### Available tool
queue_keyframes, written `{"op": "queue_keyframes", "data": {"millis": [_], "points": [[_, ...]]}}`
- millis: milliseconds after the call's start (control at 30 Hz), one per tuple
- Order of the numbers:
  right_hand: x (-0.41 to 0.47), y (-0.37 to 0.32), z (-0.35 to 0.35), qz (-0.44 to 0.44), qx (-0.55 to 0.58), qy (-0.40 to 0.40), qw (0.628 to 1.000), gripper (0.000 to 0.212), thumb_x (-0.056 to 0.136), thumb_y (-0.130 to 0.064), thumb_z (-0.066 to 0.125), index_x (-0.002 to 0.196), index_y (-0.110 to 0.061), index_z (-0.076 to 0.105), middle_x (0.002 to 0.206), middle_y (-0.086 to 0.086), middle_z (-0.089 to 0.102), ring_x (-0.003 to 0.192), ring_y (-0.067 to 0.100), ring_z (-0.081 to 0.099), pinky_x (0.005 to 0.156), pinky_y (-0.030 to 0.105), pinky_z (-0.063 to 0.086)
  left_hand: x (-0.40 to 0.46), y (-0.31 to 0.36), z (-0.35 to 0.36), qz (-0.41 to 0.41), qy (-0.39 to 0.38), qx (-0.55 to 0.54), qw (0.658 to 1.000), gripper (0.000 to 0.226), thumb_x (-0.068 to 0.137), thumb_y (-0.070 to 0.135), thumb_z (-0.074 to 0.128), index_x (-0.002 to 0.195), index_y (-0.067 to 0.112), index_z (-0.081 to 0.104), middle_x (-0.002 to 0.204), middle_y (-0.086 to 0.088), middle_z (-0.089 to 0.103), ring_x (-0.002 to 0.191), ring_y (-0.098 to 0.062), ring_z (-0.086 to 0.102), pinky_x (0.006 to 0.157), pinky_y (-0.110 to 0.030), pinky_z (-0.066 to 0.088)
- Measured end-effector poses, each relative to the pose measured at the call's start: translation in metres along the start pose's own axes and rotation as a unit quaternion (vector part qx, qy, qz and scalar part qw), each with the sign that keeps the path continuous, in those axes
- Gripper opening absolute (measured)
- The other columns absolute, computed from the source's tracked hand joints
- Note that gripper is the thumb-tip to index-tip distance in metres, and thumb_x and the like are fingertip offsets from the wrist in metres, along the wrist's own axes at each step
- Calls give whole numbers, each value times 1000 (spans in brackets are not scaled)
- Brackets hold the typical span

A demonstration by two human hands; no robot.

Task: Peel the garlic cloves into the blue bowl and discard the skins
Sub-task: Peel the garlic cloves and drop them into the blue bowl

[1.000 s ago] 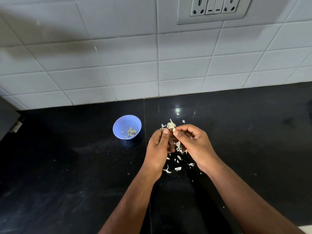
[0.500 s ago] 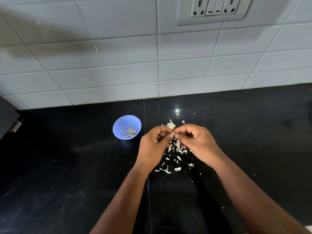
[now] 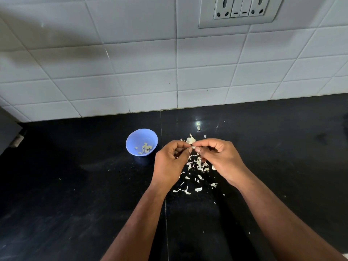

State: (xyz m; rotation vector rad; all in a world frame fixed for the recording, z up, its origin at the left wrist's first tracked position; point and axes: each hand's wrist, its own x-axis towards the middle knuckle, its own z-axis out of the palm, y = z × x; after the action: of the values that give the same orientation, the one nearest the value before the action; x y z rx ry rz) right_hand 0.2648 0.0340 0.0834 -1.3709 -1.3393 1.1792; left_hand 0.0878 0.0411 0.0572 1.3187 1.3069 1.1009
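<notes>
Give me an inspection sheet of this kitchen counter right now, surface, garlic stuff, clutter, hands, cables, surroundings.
Surface: black countertop, glossy, dotted with pale specks.
Job's things: blue bowl left of the hands, a few peeled cloves inside; a garlic clove pinched between both hands; a garlic piece on the counter just behind the hands.
Clutter: loose skins scattered under and in front of the hands, not yet discarded.
Hands: left hand and right hand meet at the fingertips, each with a pinching grip on the clove.
Cables: nothing seen.
Surroundings: white tiled wall; socket panel, nothing plugged in.
</notes>
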Motion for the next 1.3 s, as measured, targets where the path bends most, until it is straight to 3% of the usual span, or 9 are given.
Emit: {"op": "queue_keyframes", "data": {"millis": [200, 333, 467, 633, 800, 1000, 1067, 1200, 1300], "points": [[1, -1, 2, -8, -3, 9, 1000, 17, 95, -10, 75, 107, -21, 81, 96, -4, 79, 76, 10, 70, 78, 31, 62, 0, 3, 5, 33, 55, 52, 997, 9, 96, 18, 77, 95, 26, 77, 88, 14, 76, 83, -5, 72, 76, -20, 57], [2, -1, 2, -7, -3, 2, 1000, 18, 95, -9, 75, 108, -20, 81, 94, -3, 79, 77, 13, 70, 81, 34, 63, 1, 2, 7, 40, 50, 79, 995, 8, 94, 26, 74, 92, 34, 72, 82, 12, 73, 74, -7, 68, 72, -38, 62], [0, -1, 3, 0, -1, 11, 1000, 29, 96, 0, 68, 107, -24, 81, 93, 0, 80, 75, 19, 70, 83, 47, 63, 1, 3, 8, 43, 34, 119, 991, 14, 84, 49, 60, 94, 40, 63, 79, 11, 70, 71, -12, 66, 70, -47, 61], [5, 5, 9, 6, -10, 26, 1000, 37, 96, 2, 64, 105, -29, 82, 93, 1, 80, 85, 45, 70, 82, 65, 58, 0, 3, 12, 48, 6, 101, 994, 5, 90, 35, 60, 88, 39, 59, 78, 16, 68, 63, -4, 57, 61, -34, 51], [5, 4, 14, 31, 56, 43, 997, 30, 97, 1, 66, 102, -23, 82, 91, 6, 79, 76, 23, 69, 83, 46, 62, -3, 7, 12, 33, -11, 58, 998, 20, 98, 9, 61, 87, 25, 59, 74, 19, 66, 58, -2, 51, 58, -22, 41], [3, 5, 11, 45, 144, 49, 987, 20, 100, -3, 66, 112, -12, 80, 98, 7, 79, 81, 14, 68, 78, 27, 61, -3, 4, 5, -32, -12, 56, 998, 30, 96, 41, 45, 78, 22, 61, 77, -11, 63, 69, -17, 55, 75, -53, 51], [2, 6, 9, 44, 160, 43, 985, 20, 98, -4, 68, 112, -11, 79, 94, 5, 79, 81, 13, 68, 78, 27, 61, -3, 0, 5, -49, -14, 101, 994, 44, 101, 58, 53, 79, 20, 59, 74, -8, 63, 65, -10, 54, 70, -53, 50], [1, 8, 9, 40, 180, 39, 982, 17, 94, -4, 72, 109, -9, 80, 88, 4, 77, 78, 13, 66, 73, 25, 58, -2, -2, 3, -62, -11, 142, 988, 27, 88, 50, 82, 77, 29, 69, 66, 14, 66, 56, 0, 50, 59, -29, 44], [0, 9, 8, 39, 185, 38, 981, 15, 93, -5, 74, 105, -10, 80, 92, 11, 77, 78, 15, 66, 72, 28, 58, -3, -3, 2, -55, -10, 154, 986, 15, 89, 51, 80, 82, 38, 79, 67, 10, 70, 56, -12, 56, 61, -36, 53]]}}
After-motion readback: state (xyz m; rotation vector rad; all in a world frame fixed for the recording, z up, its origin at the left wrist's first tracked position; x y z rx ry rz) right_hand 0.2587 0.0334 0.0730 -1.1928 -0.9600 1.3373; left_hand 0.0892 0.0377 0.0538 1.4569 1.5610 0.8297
